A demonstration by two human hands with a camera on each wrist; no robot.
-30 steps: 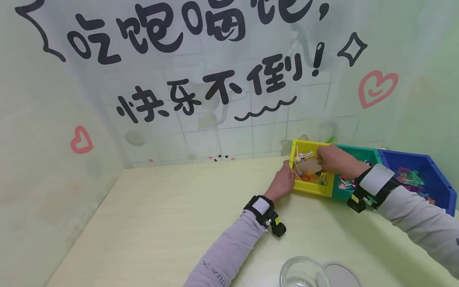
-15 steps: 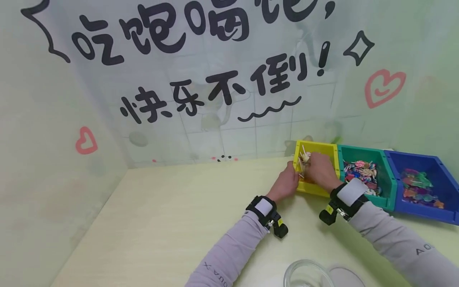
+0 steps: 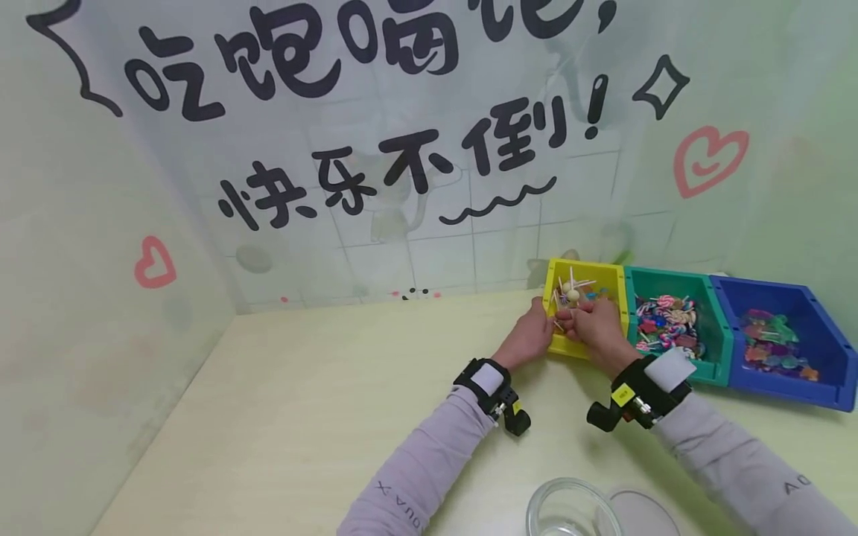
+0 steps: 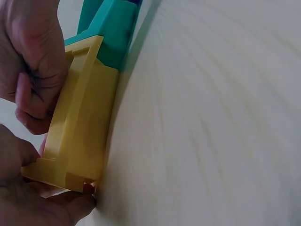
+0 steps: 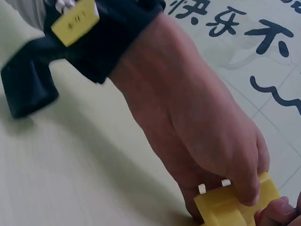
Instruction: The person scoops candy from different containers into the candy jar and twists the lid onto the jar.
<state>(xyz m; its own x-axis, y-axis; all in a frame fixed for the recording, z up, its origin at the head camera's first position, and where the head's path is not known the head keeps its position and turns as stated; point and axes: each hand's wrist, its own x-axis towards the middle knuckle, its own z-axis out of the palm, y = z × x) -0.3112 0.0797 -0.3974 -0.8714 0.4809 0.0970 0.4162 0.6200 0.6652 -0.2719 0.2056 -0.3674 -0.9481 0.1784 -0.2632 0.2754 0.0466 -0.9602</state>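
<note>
Three open plastic bins stood side by side on a pale wood-grain table (image 3: 335, 387), near a wall sheet (image 3: 509, 257) with bold black lettering. Leftmost was the yellow rectangular bin (image 3: 570, 348); next came the teal bin (image 3: 724, 342), then the blue bin (image 3: 791, 394) at the right end. The person's left hand (image 3: 532, 335) gripped the yellow bin at its near left part, with fingertips at the outer corner of the bin. The right hand (image 3: 596, 327) reached into the same bin from the near side, its fingers bent; whether they held anything could not be told, the palm being turned from sight. From the right wrist, two short white tips (image 5: 202, 189) showed between that hand and the yellow edge. Inside the yellow bin, just beyond the right fingers, lay small pale balls (image 3: 572, 295) among thin white sticks (image 3: 585, 282). The teal bin contained a heap of small multicoloured pieces (image 3: 670, 316), some striped; the blue bin contained translucent coloured pieces (image 3: 771, 339). Nearer the person, well apart from the bins, stood a round clear glass vessel (image 3: 566, 484), a flat pale disc (image 3: 643, 514) just beside it. Pale lilac sleeves (image 3: 429, 469) covered both forearms.
</note>
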